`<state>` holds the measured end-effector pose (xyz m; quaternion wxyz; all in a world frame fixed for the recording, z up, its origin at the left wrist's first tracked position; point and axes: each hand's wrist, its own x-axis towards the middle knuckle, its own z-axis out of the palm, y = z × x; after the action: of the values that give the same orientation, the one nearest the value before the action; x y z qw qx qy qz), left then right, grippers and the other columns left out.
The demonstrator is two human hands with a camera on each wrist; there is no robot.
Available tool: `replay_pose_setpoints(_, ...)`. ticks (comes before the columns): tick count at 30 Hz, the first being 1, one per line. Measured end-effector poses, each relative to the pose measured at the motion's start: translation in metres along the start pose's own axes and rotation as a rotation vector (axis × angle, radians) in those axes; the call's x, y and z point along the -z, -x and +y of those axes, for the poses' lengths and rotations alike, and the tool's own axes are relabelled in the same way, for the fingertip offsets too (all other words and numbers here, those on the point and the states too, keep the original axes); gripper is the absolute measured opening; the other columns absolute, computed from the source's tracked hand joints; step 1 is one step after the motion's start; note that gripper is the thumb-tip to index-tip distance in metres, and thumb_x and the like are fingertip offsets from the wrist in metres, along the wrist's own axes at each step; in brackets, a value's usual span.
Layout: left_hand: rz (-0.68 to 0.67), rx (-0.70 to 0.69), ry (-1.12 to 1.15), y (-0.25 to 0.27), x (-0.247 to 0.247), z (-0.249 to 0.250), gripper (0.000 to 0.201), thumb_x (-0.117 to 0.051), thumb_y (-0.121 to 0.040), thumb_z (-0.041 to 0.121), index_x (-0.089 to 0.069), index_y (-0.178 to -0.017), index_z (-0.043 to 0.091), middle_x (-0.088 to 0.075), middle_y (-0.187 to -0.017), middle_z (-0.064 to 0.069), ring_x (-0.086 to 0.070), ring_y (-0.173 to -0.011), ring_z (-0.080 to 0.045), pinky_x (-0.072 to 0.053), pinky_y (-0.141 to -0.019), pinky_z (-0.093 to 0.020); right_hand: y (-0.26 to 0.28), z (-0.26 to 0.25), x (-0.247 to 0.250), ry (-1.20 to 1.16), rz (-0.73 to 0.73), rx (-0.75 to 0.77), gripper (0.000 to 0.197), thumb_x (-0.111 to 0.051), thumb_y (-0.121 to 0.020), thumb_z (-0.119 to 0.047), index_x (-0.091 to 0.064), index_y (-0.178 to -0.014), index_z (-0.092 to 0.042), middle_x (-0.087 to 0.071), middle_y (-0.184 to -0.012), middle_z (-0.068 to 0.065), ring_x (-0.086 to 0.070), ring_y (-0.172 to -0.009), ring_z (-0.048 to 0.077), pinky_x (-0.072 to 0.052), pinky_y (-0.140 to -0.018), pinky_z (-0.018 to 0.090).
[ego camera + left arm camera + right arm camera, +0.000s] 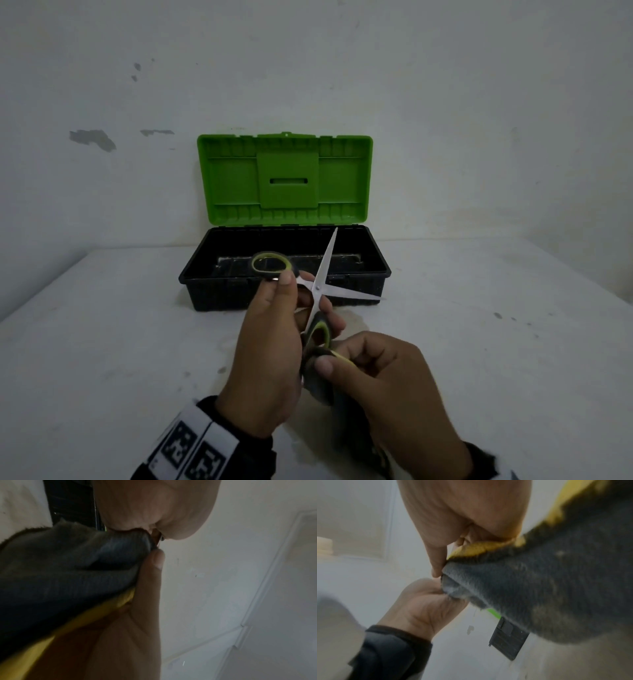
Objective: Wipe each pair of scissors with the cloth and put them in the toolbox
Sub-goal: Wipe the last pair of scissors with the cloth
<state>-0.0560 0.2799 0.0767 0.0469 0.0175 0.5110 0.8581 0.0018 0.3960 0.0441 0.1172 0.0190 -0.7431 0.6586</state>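
A pair of scissors (317,289) with black and yellow-green handles is held wide open in front of the toolbox (385,270). One blade points up, the other points right. My left hand (301,298) grips the scissors near the pivot, its thumb by the upper-left handle loop (272,263). My right hand (342,366) pinches a dark grey cloth (317,380) with a yellow edge around the lower handle. The wrist views show the cloth (68,574) (539,588) bunched between both hands. The toolbox has a black base and its green lid (284,178) stands open.
The toolbox sits on a white table (120,342) against a white wall with chipped patches. A black corner of the toolbox (508,639) shows beneath the cloth in the right wrist view. Bare tabletop lies to both sides of the hands.
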Motion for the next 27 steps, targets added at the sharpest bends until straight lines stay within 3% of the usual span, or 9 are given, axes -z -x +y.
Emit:
replay_pose_setpoints(3,0.033,-0.119,-0.136,-0.004,0.007,0.003,0.032,-0.038,-0.103,0.033,-0.059,-0.095,0.009,-0.062,-0.065,-0.011,-0.059,-0.053,-0.023,-0.049,-0.062,-0.037,-0.001,0.002,0.032,0.112,-0.082,-0.015,0.041,-0.089,-0.063,-0.053,-0.074,-0.071,-0.015,-0.072,-0.062,0.008,-0.061,-0.054,0.017,-0.048,-0.057,0.035)
replay_pose_setpoints(6,-0.005,-0.157,-0.216,-0.004,0.013,0.008,0.033,-0.037,-0.104,0.031,-0.060,-0.095,0.009,-0.062,-0.065,-0.010,-0.058,-0.053,-0.024,-0.048,-0.060,-0.036,-0.011,0.008,0.066,0.186,-0.045,-0.064,0.048,-0.085,-0.064,-0.059,-0.074,-0.069,-0.012,-0.068,-0.065,0.021,-0.055,-0.060,0.014,-0.042,-0.063,0.033)
replay_pose_setpoints(10,-0.111,-0.114,-0.262,-0.002,0.015,0.012,0.034,-0.036,-0.105,0.029,-0.061,-0.095,0.008,-0.064,-0.067,-0.011,-0.059,-0.058,-0.027,-0.046,-0.065,-0.040,-0.030,-0.004,0.096,0.215,0.172,0.019,0.028,-0.078,-0.079,-0.031,-0.070,-0.063,-0.010,-0.066,-0.057,0.002,-0.055,-0.052,0.010,-0.044,-0.052,0.020)
replay_pose_setpoints(12,-0.145,-0.068,-0.269,-0.002,0.015,0.011,0.035,-0.036,-0.104,0.029,-0.062,-0.096,0.008,-0.063,-0.067,-0.013,-0.059,-0.059,-0.027,-0.047,-0.062,-0.036,-0.040,-0.014,0.102,0.237,0.245,0.104,0.024,-0.078,-0.082,-0.026,-0.070,-0.065,-0.011,-0.069,-0.060,0.002,-0.058,-0.053,0.010,-0.046,-0.051,0.018)
replay_pose_setpoints(15,-0.177,-0.060,-0.292,-0.001,0.012,0.007,0.034,-0.035,-0.104,0.029,-0.058,-0.100,0.004,-0.059,-0.065,-0.012,-0.056,-0.057,-0.026,-0.047,-0.053,-0.030,-0.050,-0.030,0.089,0.261,0.228,0.228,0.018,-0.079,-0.081,-0.023,-0.072,-0.067,-0.015,-0.072,-0.065,0.003,-0.063,-0.058,0.011,-0.050,-0.057,0.021)
replay_pose_setpoints(21,-0.203,-0.222,-0.449,0.001,0.008,-0.002,0.033,-0.037,-0.103,0.030,-0.055,-0.093,0.005,-0.053,-0.065,-0.017,-0.052,-0.052,-0.025,-0.045,-0.047,-0.029,-0.049,-0.037,0.040,0.180,-0.030,0.278,0.012,-0.084,-0.075,-0.016,-0.076,-0.070,-0.009,-0.073,-0.068,0.006,-0.067,-0.059,0.015,-0.053,-0.056,0.026)
replay_pose_setpoints(24,-0.181,-0.304,-0.524,-0.001,0.010,-0.003,0.031,-0.037,-0.102,0.028,-0.055,-0.090,0.005,-0.056,-0.065,-0.018,-0.052,-0.049,-0.026,-0.045,-0.044,-0.030,-0.048,-0.026,0.025,0.248,0.025,0.270,0.016,-0.086,-0.076,-0.021,-0.075,-0.066,-0.014,-0.073,-0.066,0.002,-0.069,-0.062,0.020,-0.053,-0.056,0.028)
replay_pose_setpoints(27,-0.180,-0.347,-0.566,-0.004,0.014,-0.004,0.029,-0.037,-0.102,0.026,-0.055,-0.088,0.007,-0.056,-0.064,-0.020,-0.052,-0.049,-0.029,-0.043,-0.043,-0.024,-0.045,-0.018,0.017,0.277,0.106,0.242,0.018,-0.085,-0.077,-0.027,-0.074,-0.064,-0.020,-0.072,-0.065,-0.001,-0.066,-0.059,0.012,-0.048,-0.055,0.016)
